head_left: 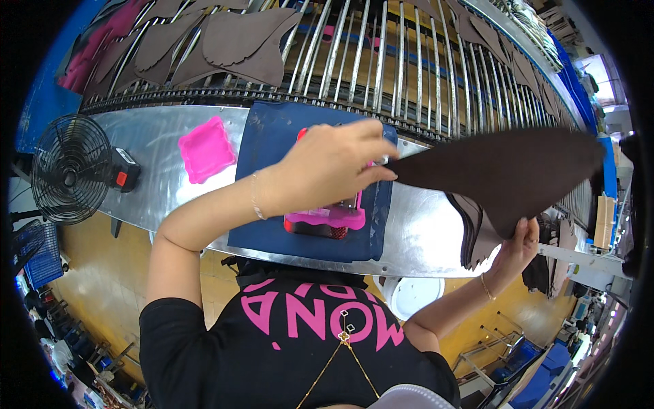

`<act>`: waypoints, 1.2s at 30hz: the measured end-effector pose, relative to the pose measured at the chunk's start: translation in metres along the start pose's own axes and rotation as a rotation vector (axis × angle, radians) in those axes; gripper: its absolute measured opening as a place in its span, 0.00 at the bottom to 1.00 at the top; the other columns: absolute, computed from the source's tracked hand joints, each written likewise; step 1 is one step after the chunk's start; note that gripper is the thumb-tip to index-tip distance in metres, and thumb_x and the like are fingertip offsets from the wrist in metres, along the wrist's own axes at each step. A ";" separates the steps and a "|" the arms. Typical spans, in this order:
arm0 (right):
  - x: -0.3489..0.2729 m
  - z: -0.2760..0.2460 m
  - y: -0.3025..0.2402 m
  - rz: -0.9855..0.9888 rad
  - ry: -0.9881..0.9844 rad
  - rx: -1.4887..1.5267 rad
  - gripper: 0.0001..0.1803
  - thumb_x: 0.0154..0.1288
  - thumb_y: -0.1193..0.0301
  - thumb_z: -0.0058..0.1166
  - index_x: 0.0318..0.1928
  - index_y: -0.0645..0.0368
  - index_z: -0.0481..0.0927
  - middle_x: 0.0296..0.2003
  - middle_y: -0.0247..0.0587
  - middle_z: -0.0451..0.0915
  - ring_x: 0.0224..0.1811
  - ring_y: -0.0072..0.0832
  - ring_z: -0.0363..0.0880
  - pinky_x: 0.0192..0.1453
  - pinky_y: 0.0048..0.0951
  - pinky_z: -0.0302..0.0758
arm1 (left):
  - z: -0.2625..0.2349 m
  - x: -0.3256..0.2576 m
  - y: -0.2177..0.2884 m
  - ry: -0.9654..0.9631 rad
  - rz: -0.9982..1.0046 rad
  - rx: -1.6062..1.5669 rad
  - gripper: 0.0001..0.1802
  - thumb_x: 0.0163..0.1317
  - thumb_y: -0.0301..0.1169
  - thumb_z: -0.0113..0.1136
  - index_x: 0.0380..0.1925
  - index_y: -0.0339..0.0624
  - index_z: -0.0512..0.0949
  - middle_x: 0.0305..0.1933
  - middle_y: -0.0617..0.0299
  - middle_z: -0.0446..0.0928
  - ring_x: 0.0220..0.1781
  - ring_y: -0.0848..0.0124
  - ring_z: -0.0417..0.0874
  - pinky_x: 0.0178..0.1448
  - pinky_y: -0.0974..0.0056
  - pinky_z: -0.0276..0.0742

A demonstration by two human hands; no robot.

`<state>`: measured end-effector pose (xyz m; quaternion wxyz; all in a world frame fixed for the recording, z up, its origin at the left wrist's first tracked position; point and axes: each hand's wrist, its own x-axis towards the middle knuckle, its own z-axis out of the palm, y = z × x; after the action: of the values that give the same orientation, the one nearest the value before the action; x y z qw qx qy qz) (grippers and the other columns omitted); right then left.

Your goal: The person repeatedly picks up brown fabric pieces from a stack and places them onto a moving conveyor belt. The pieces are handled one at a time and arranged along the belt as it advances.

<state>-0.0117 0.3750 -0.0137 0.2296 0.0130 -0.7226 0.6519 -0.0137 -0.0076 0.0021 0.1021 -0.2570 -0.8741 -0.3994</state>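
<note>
A dark brown, flat cut piece of leather-like material [504,167] is held up over the right part of the metal table. My right hand [521,245] grips its lower edge between thumb and fingers. My left hand [334,163] is closed at its pointed left end, where a small silvery thing shows between the fingers; I cannot make out what that is. Beneath my left hand, a pink scalloped tray [334,218] sits on a red and black object [317,230], mostly hidden. Both lie on a dark blue mat [269,198]. More brown cut pieces [470,228] are stacked under the held one.
A pink scalloped mat [208,150] lies on the metal table [150,198] at the left, near a black fan [71,170]. Beyond the table runs a conveyor of metal rods [381,61], carrying several brown cut pieces [238,41]. A white bucket [413,294] stands below the front edge.
</note>
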 end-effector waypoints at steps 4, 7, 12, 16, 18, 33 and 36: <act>0.045 0.050 0.029 0.073 -0.021 -0.023 0.15 0.65 0.76 0.55 0.50 0.71 0.76 0.42 0.41 0.80 0.41 0.22 0.77 0.50 0.21 0.72 | -0.037 -0.003 -0.009 0.251 -0.148 -0.082 0.18 0.53 0.32 0.68 0.44 0.43 0.79 0.24 0.65 0.69 0.22 0.75 0.70 0.27 0.69 0.67; 0.074 0.117 0.066 0.144 -0.100 -0.074 0.21 0.63 0.73 0.58 0.53 0.72 0.74 0.43 0.45 0.81 0.44 0.25 0.77 0.52 0.24 0.72 | -0.059 -0.023 -0.018 0.414 -0.343 -0.260 0.18 0.57 0.25 0.64 0.48 0.42 0.78 0.24 0.73 0.64 0.22 0.86 0.62 0.24 0.78 0.57; 0.108 0.200 0.155 0.279 -0.325 -0.124 0.20 0.61 0.73 0.59 0.52 0.71 0.76 0.43 0.45 0.81 0.43 0.24 0.78 0.49 0.22 0.73 | -0.084 -0.064 -0.031 0.550 -0.512 -0.279 0.16 0.60 0.25 0.62 0.49 0.40 0.78 0.26 0.74 0.66 0.23 0.88 0.61 0.23 0.79 0.54; 0.131 0.209 0.223 0.258 -0.350 -0.314 0.19 0.58 0.71 0.60 0.48 0.68 0.80 0.38 0.45 0.84 0.37 0.25 0.81 0.44 0.26 0.76 | -0.088 -0.082 -0.042 0.564 -0.589 -0.243 0.16 0.60 0.25 0.61 0.50 0.40 0.77 0.27 0.75 0.67 0.22 0.89 0.62 0.23 0.80 0.54; 0.122 0.221 0.208 0.200 -0.377 -0.548 0.17 0.56 0.66 0.62 0.44 0.63 0.83 0.34 0.47 0.85 0.36 0.31 0.83 0.42 0.29 0.76 | -0.090 -0.092 -0.042 0.575 -0.611 -0.239 0.16 0.60 0.25 0.61 0.50 0.41 0.77 0.26 0.75 0.67 0.21 0.89 0.62 0.22 0.80 0.54; -0.016 -0.108 0.133 0.677 0.460 -1.513 0.39 0.52 0.37 0.55 0.47 0.62 0.80 0.47 0.60 0.75 0.54 0.54 0.73 0.53 0.51 0.72 | -0.064 -0.072 -0.071 0.458 -0.488 -0.414 0.18 0.70 0.33 0.51 0.57 0.40 0.70 0.16 0.73 0.63 0.16 0.87 0.58 0.19 0.78 0.50; -0.023 -0.112 0.139 0.633 0.447 -1.543 0.38 0.51 0.37 0.55 0.42 0.63 0.82 0.47 0.59 0.76 0.51 0.53 0.75 0.50 0.52 0.74 | -0.059 -0.060 -0.060 0.448 -0.497 -0.419 0.18 0.69 0.31 0.52 0.58 0.40 0.70 0.17 0.72 0.65 0.16 0.87 0.59 0.19 0.79 0.51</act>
<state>-0.0002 0.4950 -0.1466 0.1187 -0.4772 -0.8707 -0.0005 0.0037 -0.1072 -0.0211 0.1358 0.0405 -0.7654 -0.6278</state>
